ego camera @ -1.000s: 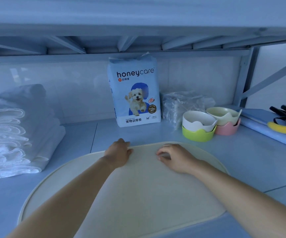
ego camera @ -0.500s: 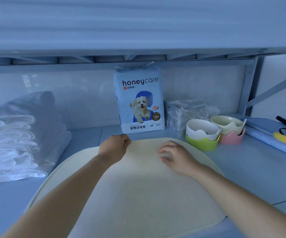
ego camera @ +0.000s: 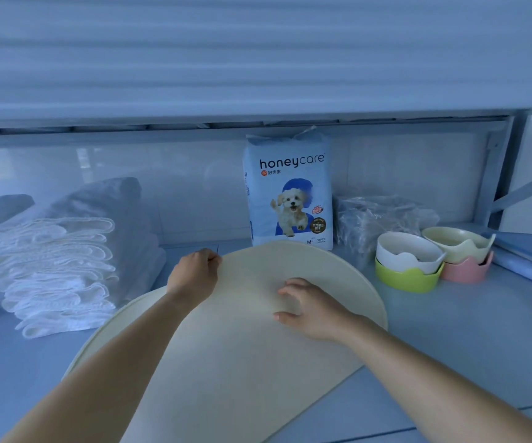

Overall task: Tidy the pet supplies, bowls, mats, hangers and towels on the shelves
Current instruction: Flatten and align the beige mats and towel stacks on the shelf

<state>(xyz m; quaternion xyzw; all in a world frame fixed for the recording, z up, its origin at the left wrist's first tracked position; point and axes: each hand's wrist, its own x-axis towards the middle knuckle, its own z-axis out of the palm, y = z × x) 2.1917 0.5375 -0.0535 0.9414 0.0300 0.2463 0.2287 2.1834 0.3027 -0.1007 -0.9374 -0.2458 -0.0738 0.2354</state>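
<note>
Your cream oval mat (ego camera: 242,362) lies in the middle of the blue shelf (ego camera: 450,330), its long axis running from the near left to the far right. Its far rim is lifted and covers the bottom edge of the honeycare pad pack (ego camera: 290,193), which stands upright against the back wall. On the left, the mat's raised rim runs close to the stack of folded white towels (ego camera: 57,273) with a narrow strip of shelf between them. On the right, the rim curves just short of the green bowl (ego camera: 405,279), which holds a white bowl (ego camera: 408,254). Beside that pair a cream bowl (ego camera: 456,243) sits in a pink bowl (ego camera: 466,270), and a crumpled clear plastic bag (ego camera: 376,219) sits behind them. The widest open shelf is on the near right, in front of the bowls. The upper shelf (ego camera: 258,116) hangs low over the pack's top.

Your left hand (ego camera: 194,274) reaches forward, knuckles up, and pinches the mat's far left rim between thumb and fingers. Your right hand (ego camera: 312,311) rests palm down on top of the mat, fingers spread and bent, with the tips touching the surface. Both forearms stretch out over the mat
</note>
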